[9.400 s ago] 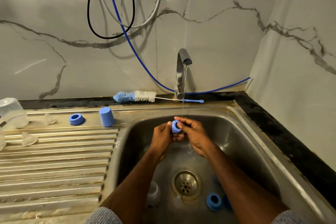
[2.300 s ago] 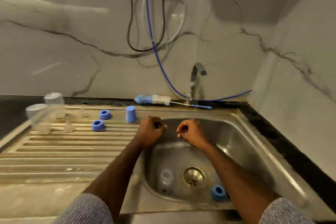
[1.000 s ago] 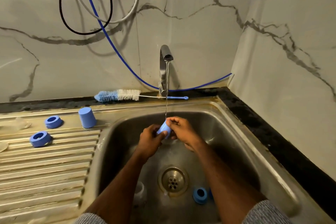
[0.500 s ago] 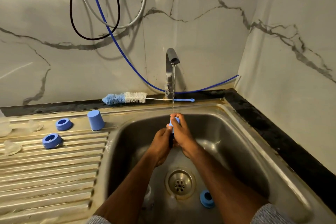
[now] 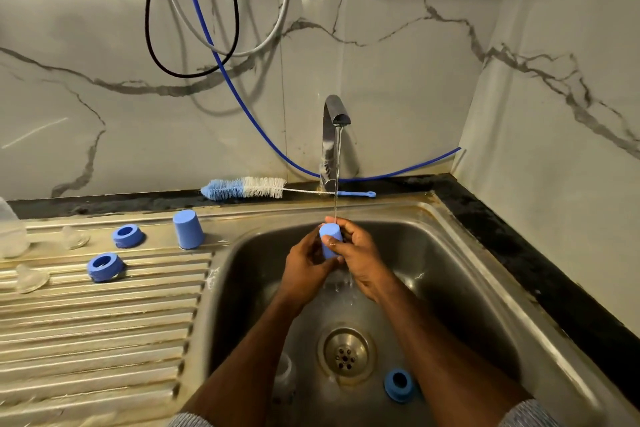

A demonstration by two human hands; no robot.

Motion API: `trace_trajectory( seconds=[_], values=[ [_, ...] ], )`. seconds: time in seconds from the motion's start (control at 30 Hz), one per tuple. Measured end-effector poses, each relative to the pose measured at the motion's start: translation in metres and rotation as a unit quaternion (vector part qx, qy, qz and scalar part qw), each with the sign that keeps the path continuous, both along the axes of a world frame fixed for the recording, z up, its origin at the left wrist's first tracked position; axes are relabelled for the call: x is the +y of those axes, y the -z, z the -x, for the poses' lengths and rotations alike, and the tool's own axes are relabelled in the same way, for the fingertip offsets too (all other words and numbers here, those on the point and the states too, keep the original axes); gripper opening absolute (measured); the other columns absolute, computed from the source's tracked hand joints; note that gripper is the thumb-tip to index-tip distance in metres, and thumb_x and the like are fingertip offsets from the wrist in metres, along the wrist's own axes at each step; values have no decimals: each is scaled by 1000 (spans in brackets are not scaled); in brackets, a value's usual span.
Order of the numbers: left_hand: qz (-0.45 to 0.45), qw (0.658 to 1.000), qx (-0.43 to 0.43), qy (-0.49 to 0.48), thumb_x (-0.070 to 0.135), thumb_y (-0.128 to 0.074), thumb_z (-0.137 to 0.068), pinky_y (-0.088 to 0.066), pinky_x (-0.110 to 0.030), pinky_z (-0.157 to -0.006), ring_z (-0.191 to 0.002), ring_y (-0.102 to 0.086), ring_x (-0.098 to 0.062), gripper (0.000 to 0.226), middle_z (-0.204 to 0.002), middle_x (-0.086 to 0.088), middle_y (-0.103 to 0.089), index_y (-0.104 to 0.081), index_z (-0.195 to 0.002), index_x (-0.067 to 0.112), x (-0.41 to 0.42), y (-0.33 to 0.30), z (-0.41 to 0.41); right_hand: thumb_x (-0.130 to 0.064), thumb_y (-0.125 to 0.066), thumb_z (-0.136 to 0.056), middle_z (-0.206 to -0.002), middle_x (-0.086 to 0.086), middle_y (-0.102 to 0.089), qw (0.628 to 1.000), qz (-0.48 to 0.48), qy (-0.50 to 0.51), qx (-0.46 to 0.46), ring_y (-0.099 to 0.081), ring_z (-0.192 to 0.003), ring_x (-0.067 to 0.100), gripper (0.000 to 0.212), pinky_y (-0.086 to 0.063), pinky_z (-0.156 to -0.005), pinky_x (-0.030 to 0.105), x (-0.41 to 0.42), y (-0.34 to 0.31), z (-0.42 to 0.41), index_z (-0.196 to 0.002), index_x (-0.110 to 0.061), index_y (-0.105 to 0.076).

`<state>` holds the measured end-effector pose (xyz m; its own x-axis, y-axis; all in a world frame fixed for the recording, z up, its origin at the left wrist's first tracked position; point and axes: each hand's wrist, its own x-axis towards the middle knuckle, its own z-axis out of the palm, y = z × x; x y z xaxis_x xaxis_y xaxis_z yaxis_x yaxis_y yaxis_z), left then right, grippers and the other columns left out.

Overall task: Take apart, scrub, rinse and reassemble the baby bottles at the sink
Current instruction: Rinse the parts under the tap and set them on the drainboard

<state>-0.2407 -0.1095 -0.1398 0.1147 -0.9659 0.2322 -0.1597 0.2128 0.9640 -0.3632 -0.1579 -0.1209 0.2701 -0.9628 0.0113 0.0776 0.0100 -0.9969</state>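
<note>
**Rinsing a bottle cap under the tap**

Draining on the ribbed board sit two rings and one cap, probably already washed. Left hand and right hand grasp another blue cap, closed end up, catching the stream above the sink.

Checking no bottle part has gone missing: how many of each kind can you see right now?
Blue caps: 2
Blue collar rings: 3
Clear teats: 2
Clear bottles: 2
Bottle brush: 1
Total: 10
</note>
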Motion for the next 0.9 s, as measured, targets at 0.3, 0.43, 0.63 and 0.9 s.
trace_trajectory(
  seconds=[0.3,0.43,0.63,0.9],
  values=[
    [42,974,-194,-109,5,-76,-84,-49,-9,-70,-77,-66,4,28,-90,6,-74,-73,-111,11,-4,-2,0,-19,-54,-101,-118,5,-67,998,-20,50,39,-63,-109,22,23,-53,-85,28,5,2,-20,-121,-18,-66],
    [88,959,-251,-100,9,-73,-88,-58,-27,-81,-88,-71,-11,38,-103,-2,-76,-68,-125,12,-5,-4,4,-28,-51,-103,-106,4,-69,992,-35,120,11,-65,-102,22,22,-56,-81,33,9,-5,-24,-104,-19,-71],
    [50,987,-131,-73,15,-76,-88,-56,-20,-85,-95,-71,-6,36,-108,3,-75,-68,-124,13,-6,-4,1,-22,-42,-105,-124,18,-67,976,-159,15,-147,-62,-113,30,34,-47,-104,44,4,-10,-9,-117,-4,-68],
    [47,985,-161,-45,5,-67,-93,-50,-11,-74,-86,-66,6,21,-96,8,-69,-67,-112,13,-4,-1,7,-23,-64,-96,-103,7,-72,993,-84,74,-23,-66,-107,28,9,-54,-96,46,4,-11,-15,-98,-16,-69]
  ],
)
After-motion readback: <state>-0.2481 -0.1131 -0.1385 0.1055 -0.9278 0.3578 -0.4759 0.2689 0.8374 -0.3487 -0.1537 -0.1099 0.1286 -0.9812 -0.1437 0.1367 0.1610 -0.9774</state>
